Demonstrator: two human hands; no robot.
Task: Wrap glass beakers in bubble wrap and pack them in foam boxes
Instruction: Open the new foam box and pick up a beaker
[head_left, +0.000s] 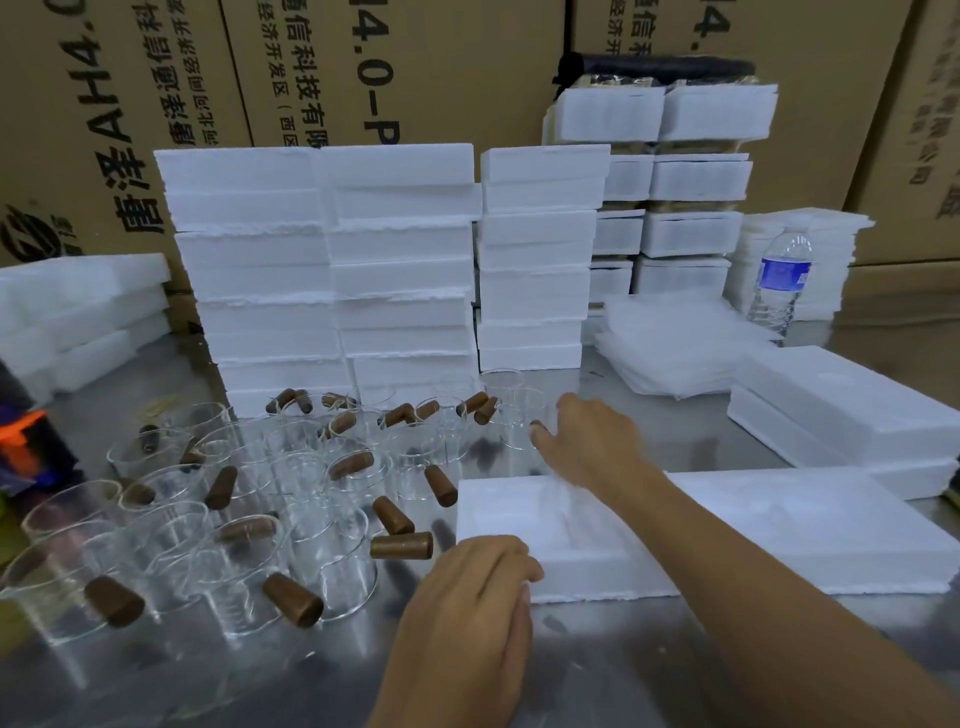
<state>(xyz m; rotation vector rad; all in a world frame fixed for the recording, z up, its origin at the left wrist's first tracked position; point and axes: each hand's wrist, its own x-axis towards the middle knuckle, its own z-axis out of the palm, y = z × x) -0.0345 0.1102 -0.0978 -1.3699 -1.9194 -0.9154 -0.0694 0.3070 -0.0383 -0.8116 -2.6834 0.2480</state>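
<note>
My right hand (592, 441), fingers loosely spread, nears a beaker (519, 421): thin, slick, fragile; I'd grip its wall. Left hand (478, 587) curls on the foam box (779, 535).

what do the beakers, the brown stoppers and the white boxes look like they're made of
Beakers: clear glass, glossy; the table shows through and the rims catch light.
Brown stoppers: likely cork or wood, matte; tapered plugs with an even dull brown surface, though blur leaves it open.
White boxes: expanded foam, matte; bright white blocks with rough, crumbly edges.
Table: looks like brushed metal, with soft grey reflections.
</note>
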